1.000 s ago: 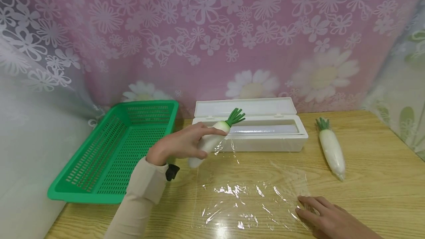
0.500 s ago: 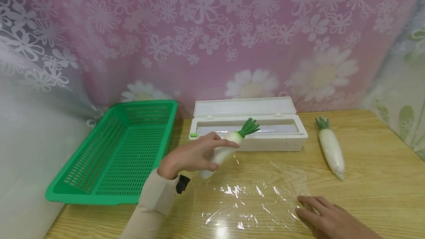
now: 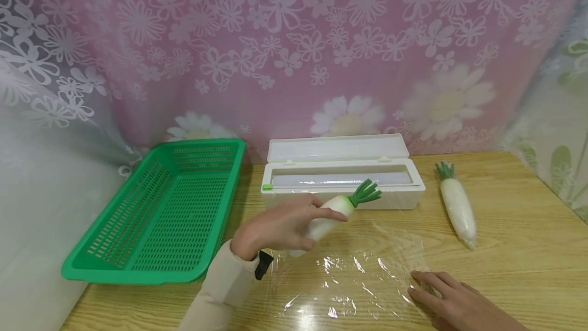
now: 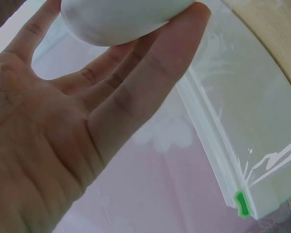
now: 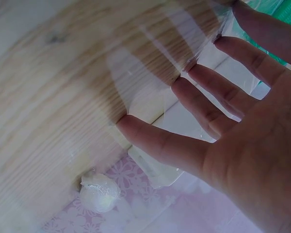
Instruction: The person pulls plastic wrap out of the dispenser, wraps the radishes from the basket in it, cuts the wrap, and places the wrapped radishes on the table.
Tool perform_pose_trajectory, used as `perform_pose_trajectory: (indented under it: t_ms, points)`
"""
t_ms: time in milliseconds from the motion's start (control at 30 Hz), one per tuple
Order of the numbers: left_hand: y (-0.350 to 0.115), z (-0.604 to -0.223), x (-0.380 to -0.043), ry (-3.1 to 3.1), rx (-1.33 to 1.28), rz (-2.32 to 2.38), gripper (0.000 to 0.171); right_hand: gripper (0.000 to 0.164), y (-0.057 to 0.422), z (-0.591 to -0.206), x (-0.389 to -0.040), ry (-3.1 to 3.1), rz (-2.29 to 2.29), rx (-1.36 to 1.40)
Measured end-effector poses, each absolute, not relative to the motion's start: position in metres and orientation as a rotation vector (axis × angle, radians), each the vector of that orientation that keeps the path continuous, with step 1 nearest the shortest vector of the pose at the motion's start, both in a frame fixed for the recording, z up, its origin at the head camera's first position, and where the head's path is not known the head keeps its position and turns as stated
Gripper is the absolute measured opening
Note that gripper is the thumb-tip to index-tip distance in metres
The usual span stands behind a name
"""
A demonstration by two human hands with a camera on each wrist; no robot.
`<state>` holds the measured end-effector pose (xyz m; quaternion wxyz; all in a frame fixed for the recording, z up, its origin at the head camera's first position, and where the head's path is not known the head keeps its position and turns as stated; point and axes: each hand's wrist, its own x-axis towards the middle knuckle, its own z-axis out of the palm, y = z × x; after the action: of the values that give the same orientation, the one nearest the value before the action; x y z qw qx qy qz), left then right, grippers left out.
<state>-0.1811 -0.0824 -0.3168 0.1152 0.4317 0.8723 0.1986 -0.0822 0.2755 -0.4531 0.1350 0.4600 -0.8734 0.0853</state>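
My left hand (image 3: 287, 225), near the middle of the head view, grasps a smooth white radish with a tuft of green stems (image 3: 339, 203), thumb on one side and fingers on the other. The radish slants, stems toward the upper right, its lower end half hidden by my hand; whether it touches anything beneath, I cannot tell. In the left wrist view its rounded white end fills the top, between my thumb and fingers.

At lower right, my right hand (image 3: 455, 295) lies with fingers extended and spread, clenching nothing, fingertips resting on the right edge of a sheet of clear, glossy plastic film (image 3: 340, 282). The sheet spreads across the lower centre, creased and catching the light.

Just behind my left hand, at centre, stands a long white plastic box (image 3: 395, 200), lid raised, with a pale roll of film (image 3: 312, 180) lying inside and a small bright-green slider (image 3: 267, 187) at its left front corner. A second white radish with green stems (image 3: 459, 211) lies on the pale wood-grain table (image 3: 519, 280) at right, crinkled clear film about its tip. At left sits a green perforated plastic basket (image 3: 133, 276); a pink floral curtain (image 3: 275, 65) fills the top.
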Motion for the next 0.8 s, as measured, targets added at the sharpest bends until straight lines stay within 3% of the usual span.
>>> perform_pose_trajectory:
  t_ms: [800]
  points:
    - [-0.062, -0.337, -0.163, 2.540, 1.397, 0.294, 0.075, 0.049, 0.274, -0.451, -0.082, -2.447, 0.245, 1.330]
